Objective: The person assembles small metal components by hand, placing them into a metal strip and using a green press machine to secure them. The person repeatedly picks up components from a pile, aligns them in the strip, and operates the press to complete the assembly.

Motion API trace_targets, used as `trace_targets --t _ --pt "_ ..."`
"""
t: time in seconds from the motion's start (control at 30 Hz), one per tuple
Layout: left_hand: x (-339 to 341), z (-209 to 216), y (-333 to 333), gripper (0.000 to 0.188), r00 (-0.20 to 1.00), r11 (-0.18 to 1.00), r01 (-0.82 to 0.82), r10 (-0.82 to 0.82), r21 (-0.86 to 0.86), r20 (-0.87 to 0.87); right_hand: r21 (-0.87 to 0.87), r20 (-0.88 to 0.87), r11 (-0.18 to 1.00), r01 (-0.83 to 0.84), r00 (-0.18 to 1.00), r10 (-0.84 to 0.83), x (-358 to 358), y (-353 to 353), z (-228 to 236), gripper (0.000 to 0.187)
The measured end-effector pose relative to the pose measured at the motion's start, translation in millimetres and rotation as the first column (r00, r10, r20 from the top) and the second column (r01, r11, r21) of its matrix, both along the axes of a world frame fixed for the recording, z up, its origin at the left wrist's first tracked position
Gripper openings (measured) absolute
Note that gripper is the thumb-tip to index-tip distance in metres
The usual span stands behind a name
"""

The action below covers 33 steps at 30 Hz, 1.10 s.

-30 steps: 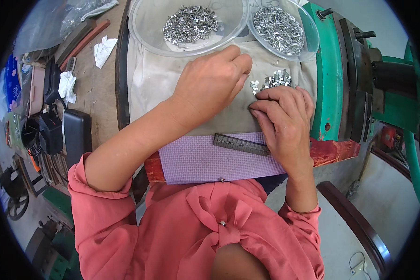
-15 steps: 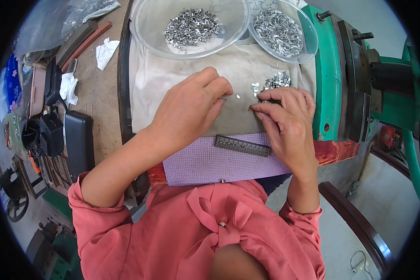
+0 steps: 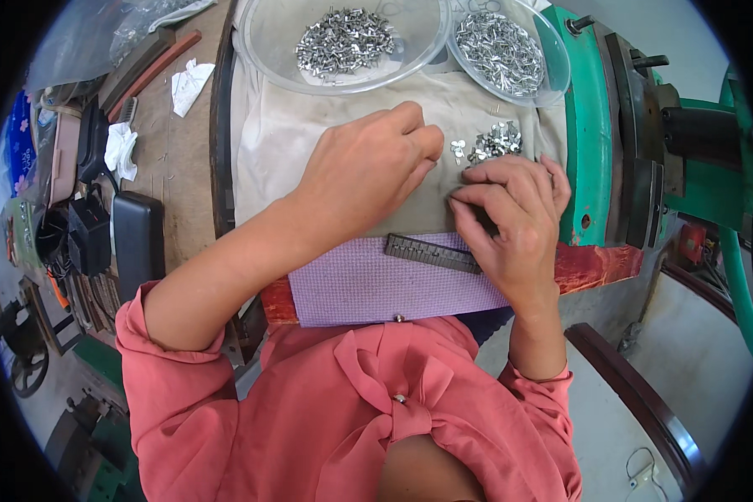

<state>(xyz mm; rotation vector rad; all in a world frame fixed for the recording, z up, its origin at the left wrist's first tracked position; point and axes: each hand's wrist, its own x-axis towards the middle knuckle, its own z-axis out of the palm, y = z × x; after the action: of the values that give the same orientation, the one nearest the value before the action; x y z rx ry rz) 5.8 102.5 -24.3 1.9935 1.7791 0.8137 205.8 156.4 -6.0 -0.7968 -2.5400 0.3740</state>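
My left hand (image 3: 375,170) hovers over the grey cloth (image 3: 284,134), its thumb and fingers pinched together; whatever sits between them is hidden. To its right, my right hand (image 3: 520,216) is curled with thumb and index tips meeting, and I cannot make out what they hold. Just beyond the right hand lies a pile of small shiny metal pieces (image 3: 498,140), with a few loose flat silver pieces (image 3: 458,149) at its left. A dark slotted metal bar (image 3: 433,253) lies aslant on the purple textured cloth (image 3: 368,289), close to my right wrist.
At the back stand a large clear plastic bowl (image 3: 268,71) of small metal parts and a smaller clear bowl (image 3: 558,74) of thin metal pins. Green machinery (image 3: 584,151) borders the right side. On the wooden bench at left are crumpled tissue (image 3: 190,86) and a black case (image 3: 139,243).
My left hand has moved right and slightly away from me, over the spot where a small silver piece lay alone; that piece no longer shows. My right hand has barely shifted.
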Motion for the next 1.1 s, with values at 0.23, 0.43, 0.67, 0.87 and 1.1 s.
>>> trace_targets --t 0.23,0.43,0.67,0.87,1.1 --pt "8.1 28.0 -23.4 0.012 0.994 0.996 0.091 -0.091 -0.011 -0.068 -0.069 -0.044 0.997 0.016 0.999 -0.019 32.0 -23.6 7.8 0.018" --pt "21.1 16.5 -58.2 0.017 0.984 0.985 0.172 -0.173 0.017 0.049 -0.109 -0.014 0.994 0.020 1.000 -0.021 37.8 -41.0 -3.0 0.018" --pt "28.7 11.0 -63.3 0.017 0.984 0.984 0.174 -0.175 0.037 0.036 -0.088 -0.018 0.996 0.021 1.000 -0.023 32.6 -32.6 -0.2 0.019" --pt "31.0 8.4 -62.4 0.016 0.989 0.990 0.132 -0.135 0.044 0.058 0.050 -0.029 0.995 0.091 0.996 -0.089 23.2 -9.0 -6.8 0.019" --pt "32.2 4.4 -63.9 0.020 0.992 0.993 0.102 -0.106 0.055 0.072 0.109 0.086 0.993 0.054 0.994 -0.064 12.3 2.7 0.0 0.018"
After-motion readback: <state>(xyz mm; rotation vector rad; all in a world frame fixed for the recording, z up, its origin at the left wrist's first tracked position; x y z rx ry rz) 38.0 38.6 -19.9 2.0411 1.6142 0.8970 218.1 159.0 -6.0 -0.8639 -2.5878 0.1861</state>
